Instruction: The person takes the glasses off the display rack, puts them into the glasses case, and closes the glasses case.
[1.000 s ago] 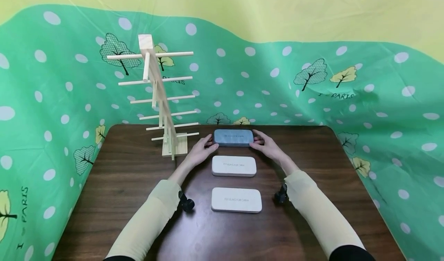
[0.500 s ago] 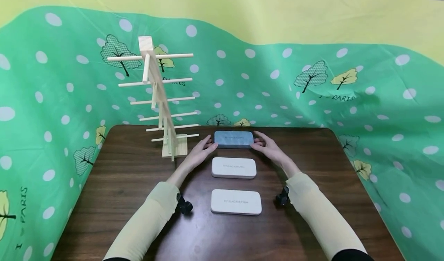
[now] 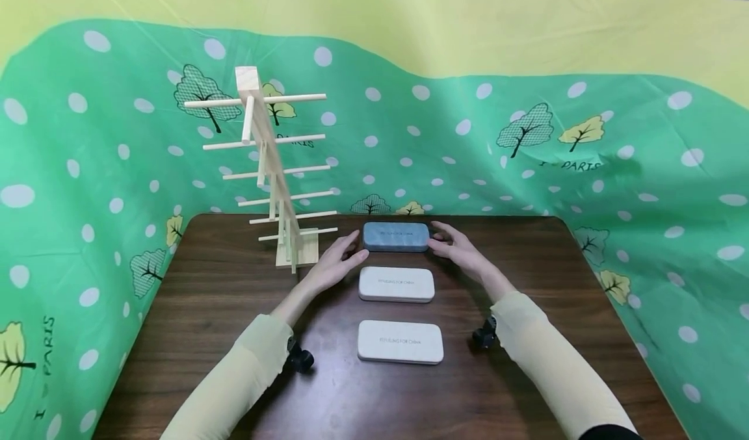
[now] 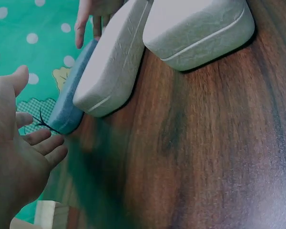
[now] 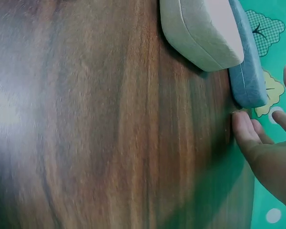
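Observation:
At the far side of the table lies a blue case [image 3: 396, 237], long and rounded at the corners, with small lettering on its lid. My left hand [image 3: 332, 266] is at its left end, fingers loosely extended; the left wrist view shows a small gap between those fingers [image 4: 52, 143] and the case. On the opposite end, my right hand [image 3: 459, 250] has its fingers relaxed, and in the right wrist view its fingertips [image 5: 240, 119] stay just off the case. Nearer me, two white cases, a middle one [image 3: 396, 292] and a front one [image 3: 400, 350], lie in line with it.
A wooden stand [image 3: 275, 154] with several pegs rises from a square base [image 3: 307, 251] left of the blue case, close to my left hand. Behind the dark wooden table [image 3: 526, 375] hangs a green and yellow printed cloth [image 3: 445, 128].
Both hands have eased slightly outward from the blue case's ends, and the left forearm has shifted left. The cases keep their places in the row; the head view has tilted slightly.

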Tool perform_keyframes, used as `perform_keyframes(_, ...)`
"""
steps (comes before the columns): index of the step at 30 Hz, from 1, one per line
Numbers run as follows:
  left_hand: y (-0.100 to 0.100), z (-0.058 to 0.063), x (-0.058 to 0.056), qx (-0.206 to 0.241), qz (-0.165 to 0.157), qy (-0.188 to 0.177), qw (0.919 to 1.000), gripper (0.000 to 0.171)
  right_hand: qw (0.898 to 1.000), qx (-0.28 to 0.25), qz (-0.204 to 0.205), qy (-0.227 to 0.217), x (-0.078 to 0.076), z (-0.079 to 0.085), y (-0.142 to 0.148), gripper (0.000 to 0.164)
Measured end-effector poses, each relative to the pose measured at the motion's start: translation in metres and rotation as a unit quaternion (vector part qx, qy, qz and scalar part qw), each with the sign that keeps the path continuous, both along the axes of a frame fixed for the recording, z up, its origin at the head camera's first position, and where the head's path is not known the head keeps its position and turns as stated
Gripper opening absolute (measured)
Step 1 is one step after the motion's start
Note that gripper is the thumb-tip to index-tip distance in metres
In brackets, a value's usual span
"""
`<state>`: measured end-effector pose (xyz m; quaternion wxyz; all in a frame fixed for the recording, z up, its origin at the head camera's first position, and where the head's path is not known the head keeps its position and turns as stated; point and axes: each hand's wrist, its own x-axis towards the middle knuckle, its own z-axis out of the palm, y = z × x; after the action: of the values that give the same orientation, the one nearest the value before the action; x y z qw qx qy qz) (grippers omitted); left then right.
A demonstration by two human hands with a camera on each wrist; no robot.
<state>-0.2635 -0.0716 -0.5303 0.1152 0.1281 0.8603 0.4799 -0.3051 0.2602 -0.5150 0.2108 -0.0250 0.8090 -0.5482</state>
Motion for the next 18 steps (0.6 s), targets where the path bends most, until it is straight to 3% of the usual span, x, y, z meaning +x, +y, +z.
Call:
perform_keyframes(4,-0.003,0.009,0.003,-0.026,-0.018,0.024,0.9992,0.076,0.997,0.054,0.025,0.042,0.001,-0.004,0.000,0.077)
perform_keyframes(10,-0.005,0.023,0.011,-0.062,-0.051,0.075,0.9939,0.076,0.986,0.121,0.048,0.107,0.007,-0.001,-0.002,0.079)
perform_keyframes(18,-0.009,0.035,0.023,-0.119,-0.084,0.134,0.9801,0.078,0.970,0.169,0.054,0.167,0.016,0.009,-0.006,0.079)
